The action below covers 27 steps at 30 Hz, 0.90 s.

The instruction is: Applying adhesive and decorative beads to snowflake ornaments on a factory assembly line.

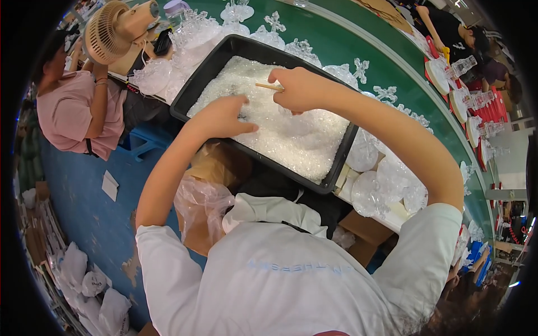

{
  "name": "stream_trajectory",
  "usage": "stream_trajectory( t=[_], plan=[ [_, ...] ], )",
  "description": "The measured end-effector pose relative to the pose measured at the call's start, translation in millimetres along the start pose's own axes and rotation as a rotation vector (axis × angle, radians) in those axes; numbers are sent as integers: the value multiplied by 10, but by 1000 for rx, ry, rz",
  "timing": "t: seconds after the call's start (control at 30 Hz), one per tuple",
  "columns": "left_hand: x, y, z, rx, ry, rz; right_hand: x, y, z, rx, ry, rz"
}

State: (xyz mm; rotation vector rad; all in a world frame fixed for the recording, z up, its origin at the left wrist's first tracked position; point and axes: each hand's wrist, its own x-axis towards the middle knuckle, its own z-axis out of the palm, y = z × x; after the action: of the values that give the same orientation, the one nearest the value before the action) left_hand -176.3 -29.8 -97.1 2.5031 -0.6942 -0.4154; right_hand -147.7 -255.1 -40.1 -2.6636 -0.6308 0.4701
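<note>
Granules (314, 151) fill 1 black tray (209, 71); by its near edge the left hand (224, 116) curves, fingers parted; toward the far edge the right hand (302, 89) pinches 1 stick (268, 87).

black tray (206, 76): rectangular | clear granules (305, 144): loose, inside tray | tan stick (269, 87): thin, over granules

Granules (297, 150) lie in the tray (274, 55) — fan (106, 33) to its left, ornaments (367, 193) behind and right.

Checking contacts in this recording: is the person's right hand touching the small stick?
Touching: the head view shows the stick held in the right hand, one end sticking out past it.
</note>
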Motion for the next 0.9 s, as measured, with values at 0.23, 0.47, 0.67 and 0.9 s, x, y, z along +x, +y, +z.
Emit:
stream_trajectory(
  t=[0.23,0.47,0.67,0.9],
  plan=[
    [10,57,-43,-297,2,64,8,-57,-110,412,19,171],
    [326,84,-286,-783,169,7,-579,-124,-59,1084,397,337],
    [564,189,-177,-894,150,235,-906,-175,335,1518,719,399],
    [474,321,-710,-419,279,247,-873,-63,799,1893,909,341]
  ],
)
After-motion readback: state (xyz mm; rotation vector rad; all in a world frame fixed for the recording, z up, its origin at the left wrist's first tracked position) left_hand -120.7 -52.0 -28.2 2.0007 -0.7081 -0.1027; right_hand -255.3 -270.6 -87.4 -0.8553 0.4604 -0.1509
